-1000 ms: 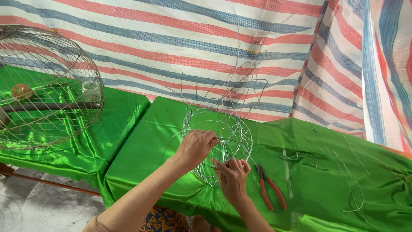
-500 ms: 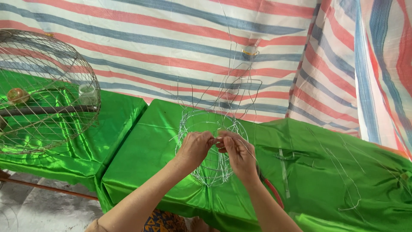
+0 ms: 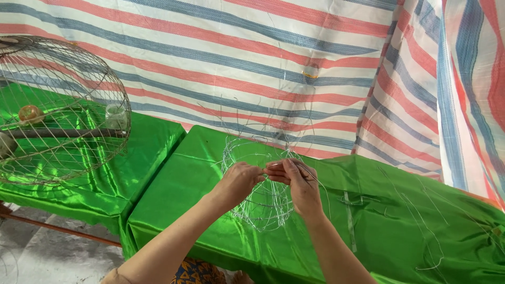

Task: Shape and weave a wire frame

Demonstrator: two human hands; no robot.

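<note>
Standing at nine o'clock, a domed cage is well apart. At centre the left hand and right hand each pinch a strand of the wire frame on the tabletop. Loose ends at twelve o'clock could prick fingers, or the thin wire could kink.

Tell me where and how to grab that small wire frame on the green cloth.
Grip the wire frame at its upper ring, where the left hand and right hand pinch it. Come from above: it is open thin wire, with loose ends sticking up at the far side.
</note>
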